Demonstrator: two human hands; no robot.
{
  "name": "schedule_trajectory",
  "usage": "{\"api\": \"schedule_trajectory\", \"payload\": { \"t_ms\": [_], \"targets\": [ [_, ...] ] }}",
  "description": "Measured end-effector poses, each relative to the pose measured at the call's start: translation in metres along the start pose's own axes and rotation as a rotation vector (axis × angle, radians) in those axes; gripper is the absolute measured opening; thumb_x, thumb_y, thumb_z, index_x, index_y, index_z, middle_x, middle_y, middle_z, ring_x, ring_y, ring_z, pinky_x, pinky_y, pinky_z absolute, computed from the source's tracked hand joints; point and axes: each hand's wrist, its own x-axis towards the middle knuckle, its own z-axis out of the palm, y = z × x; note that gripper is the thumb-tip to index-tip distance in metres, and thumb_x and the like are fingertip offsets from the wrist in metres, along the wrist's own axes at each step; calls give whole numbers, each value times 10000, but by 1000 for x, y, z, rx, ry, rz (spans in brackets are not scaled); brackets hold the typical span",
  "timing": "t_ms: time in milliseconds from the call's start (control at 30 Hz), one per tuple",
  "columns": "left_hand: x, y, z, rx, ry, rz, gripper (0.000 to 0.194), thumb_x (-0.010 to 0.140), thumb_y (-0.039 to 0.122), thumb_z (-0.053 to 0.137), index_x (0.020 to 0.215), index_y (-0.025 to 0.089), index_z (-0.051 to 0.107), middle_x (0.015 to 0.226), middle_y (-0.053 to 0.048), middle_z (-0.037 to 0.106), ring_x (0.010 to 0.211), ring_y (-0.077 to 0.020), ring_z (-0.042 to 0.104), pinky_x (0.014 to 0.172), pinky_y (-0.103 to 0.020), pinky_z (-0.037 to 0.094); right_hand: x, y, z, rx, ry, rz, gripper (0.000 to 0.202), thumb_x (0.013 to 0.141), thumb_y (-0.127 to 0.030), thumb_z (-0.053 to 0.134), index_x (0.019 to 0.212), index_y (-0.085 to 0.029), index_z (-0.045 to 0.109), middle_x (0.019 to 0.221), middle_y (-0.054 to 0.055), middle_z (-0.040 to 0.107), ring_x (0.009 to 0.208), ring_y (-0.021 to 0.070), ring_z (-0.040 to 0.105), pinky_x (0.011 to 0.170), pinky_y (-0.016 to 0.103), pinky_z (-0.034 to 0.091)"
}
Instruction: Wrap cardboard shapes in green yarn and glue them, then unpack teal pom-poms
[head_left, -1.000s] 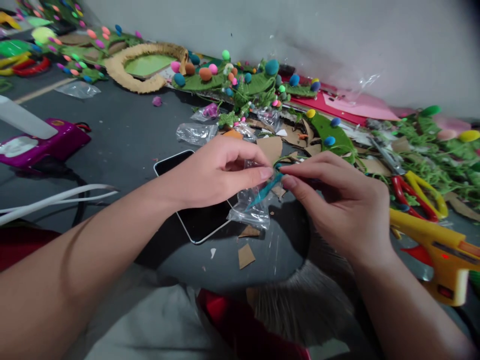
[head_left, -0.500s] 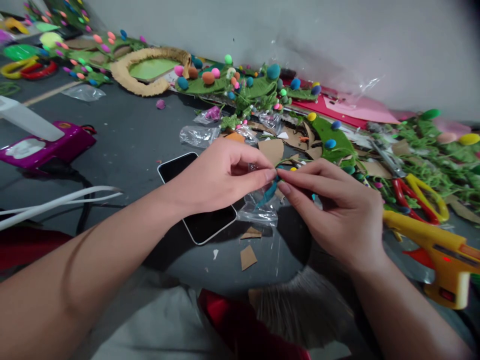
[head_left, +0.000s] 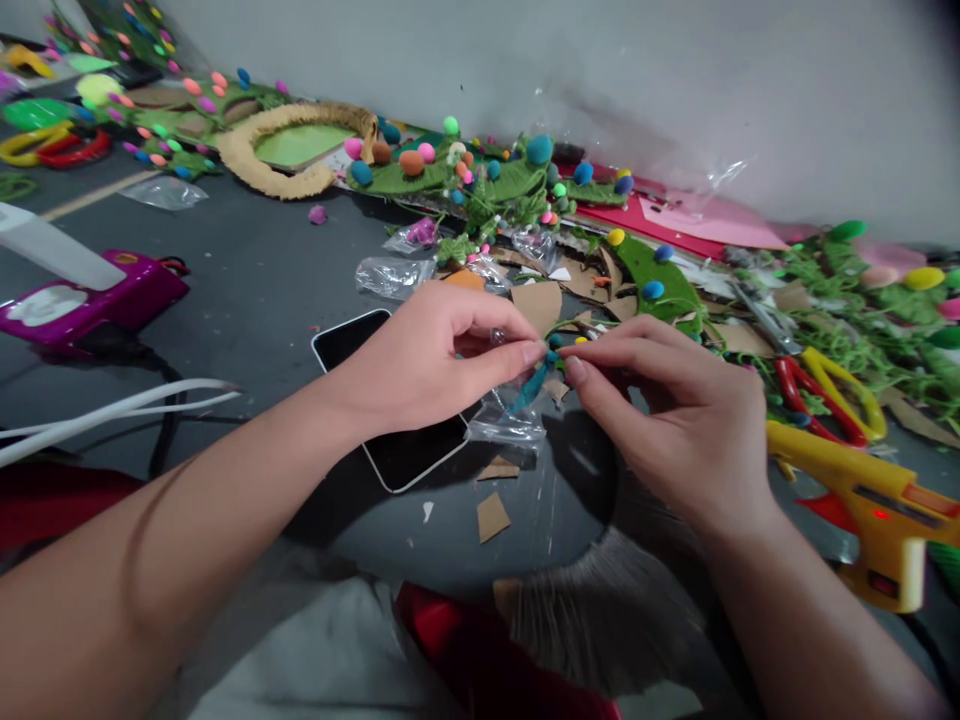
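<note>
Near the middle of the view, my left hand pinches a small blue piece between thumb and fingers. The piece hangs down just below the fingertips. My right hand is just to the right, its thumb and index finger pressed close together beside the top of the blue piece; whatever lies between them is too small to make out. Beneath my left hand a phone with a dark screen lies on the grey table, partly covered by the hand and wrist.
A yellow glue gun and red-and-yellow scissors lie at the right. Cardboard scraps, clear plastic bags and green pieces with coloured balls spread behind. A purple device and white cables are at the left.
My right fingertips have drawn slightly away from my left ones, so a small gap shows at the top of the blue piece. The view has shifted slightly.
</note>
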Motion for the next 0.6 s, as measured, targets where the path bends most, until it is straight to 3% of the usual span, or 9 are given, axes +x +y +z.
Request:
{"api": "schedule_trajectory", "payload": {
  "t_ms": [333, 600],
  "targets": [
    [0, 3, 3, 73, 3, 44, 153, 926, 283, 651, 896, 201, 777, 943, -14, 794, 772, -124, 700, 701, -205, 551, 0, -3, 0, -49, -7, -33, 105, 850, -140, 717, 903, -201, 783, 793, 8, 666, 619, 103, 531, 531, 276, 415],
    [-1, 6, 5, 178, 14, 21, 163, 909, 294, 644, 851, 203, 766, 788, 4, 754, 703, -121, 657, 586, -209, 481, 0, -2, 1, -111, 0, -53, 100, 838, -147, 712, 854, -230, 765, 778, 16, 678, 605, 121, 535, 519, 291, 409]
  ]
}}
